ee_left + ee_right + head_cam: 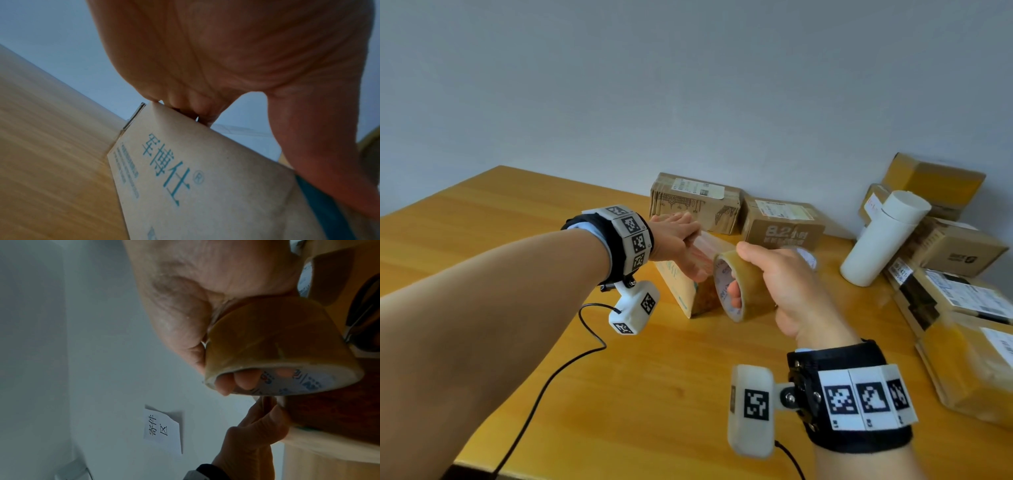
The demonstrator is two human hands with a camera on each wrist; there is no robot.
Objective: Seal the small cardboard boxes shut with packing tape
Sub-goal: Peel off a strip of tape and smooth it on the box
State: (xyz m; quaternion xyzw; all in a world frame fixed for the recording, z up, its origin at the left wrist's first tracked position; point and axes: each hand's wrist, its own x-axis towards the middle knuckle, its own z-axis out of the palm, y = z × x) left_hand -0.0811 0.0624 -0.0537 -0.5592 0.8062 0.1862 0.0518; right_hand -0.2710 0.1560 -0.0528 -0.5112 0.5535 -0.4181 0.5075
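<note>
A small cardboard box (681,291) with teal print (185,178) stands upright on the wooden table (517,240). My left hand (674,240) grips its top, fingers (185,107) over the far edge and thumb down the near side. My right hand (777,284) grips a roll of brownish packing tape (739,287), fingers through its core (236,382). A clear strip of tape (710,246) runs from the roll to the box top under my left hand. In the right wrist view the roll (277,345) hangs just above the left hand (257,426) and the box (329,418).
Two taped boxes (695,205) (780,222) stand against the back wall. A white cylinder (883,240) leans on a stack of boxes (962,308) at the right. A second tape roll (806,257) lies behind my right hand. A black cable (551,377) trails over the table's front.
</note>
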